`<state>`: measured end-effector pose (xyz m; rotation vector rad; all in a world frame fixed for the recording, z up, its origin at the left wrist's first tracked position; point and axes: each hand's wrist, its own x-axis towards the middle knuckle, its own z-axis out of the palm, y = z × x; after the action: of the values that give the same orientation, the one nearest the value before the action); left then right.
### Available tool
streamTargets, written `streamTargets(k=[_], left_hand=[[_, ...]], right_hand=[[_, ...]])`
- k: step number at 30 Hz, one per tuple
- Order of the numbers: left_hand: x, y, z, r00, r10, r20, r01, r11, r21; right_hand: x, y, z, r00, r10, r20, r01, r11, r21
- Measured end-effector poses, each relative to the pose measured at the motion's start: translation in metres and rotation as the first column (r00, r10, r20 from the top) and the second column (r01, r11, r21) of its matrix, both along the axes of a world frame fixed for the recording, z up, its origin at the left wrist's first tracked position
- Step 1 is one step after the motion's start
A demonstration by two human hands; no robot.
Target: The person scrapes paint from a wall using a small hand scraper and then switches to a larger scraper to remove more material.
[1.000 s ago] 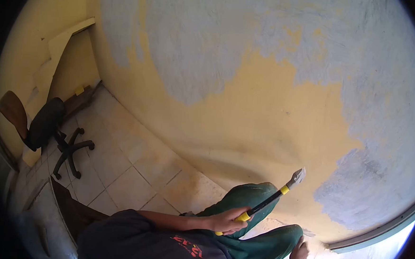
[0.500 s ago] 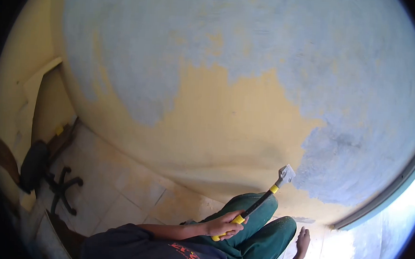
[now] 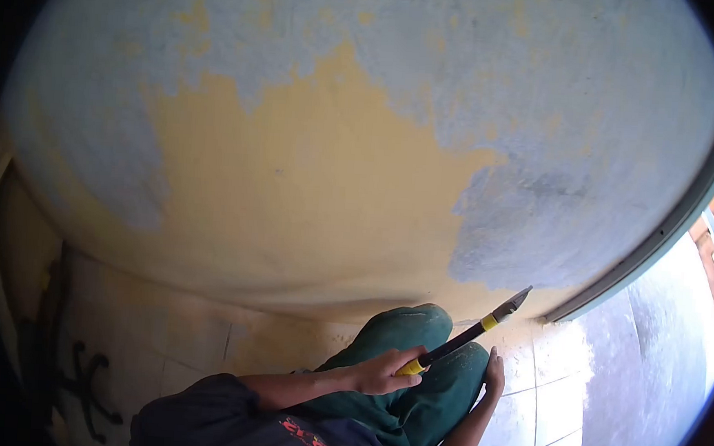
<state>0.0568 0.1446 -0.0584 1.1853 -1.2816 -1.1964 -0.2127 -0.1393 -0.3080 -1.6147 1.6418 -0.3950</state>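
Note:
My left hand point(image 3: 389, 370) is closed around the yellow-and-black handle of a scraper point(image 3: 469, 334). Its metal head points up and to the right, away from my body, and overlaps the lower wall point(image 3: 319, 180) in this view. That wall has a bare yellow patch in the middle, with worn grey-blue coating point(image 3: 520, 225) around it. Beside my right knee is my right hand point(image 3: 495, 374), fingers stretched out and holding nothing. My bent knees point(image 3: 420, 321) in dusty green trousers lie under the scraper's handle.
Pale floor tiles point(image 3: 525, 413) run along the wall's foot. To the left stands the dark legged base point(image 3: 89, 391) of a chair, in shadow. A green-grey frame edge point(image 3: 650, 249) borders the wall on the right, with bright floor beyond.
My view has swung to the right, so more of the frame edge shows and less of the chair. The scraper has turned, its blade now seen nearly edge-on.

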Motion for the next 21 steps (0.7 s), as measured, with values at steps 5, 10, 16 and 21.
streamTargets(k=[5,10,16,21], left_hand=[[0.007,-0.008,-0.013,0.995,-0.016,0.098,0.031,0.988,-0.154],[-0.027,-0.009,-0.029,0.96,0.009,-0.281,0.033,0.989,0.145],[-0.01,0.006,-0.024,0.973,0.046,-0.225,-0.016,0.991,0.135],[-0.016,0.02,-0.015,0.939,0.107,-0.327,-0.071,0.99,0.119]], right_hand=[[-0.017,0.008,0.033,0.99,0.129,-0.053,-0.122,0.985,0.117],[-0.005,0.023,0.069,0.991,-0.036,-0.127,0.01,0.98,-0.197],[-0.004,0.039,0.096,0.987,0.003,-0.159,-0.016,0.996,-0.082],[-0.012,0.02,0.069,0.981,0.098,-0.167,-0.117,0.988,-0.104]])
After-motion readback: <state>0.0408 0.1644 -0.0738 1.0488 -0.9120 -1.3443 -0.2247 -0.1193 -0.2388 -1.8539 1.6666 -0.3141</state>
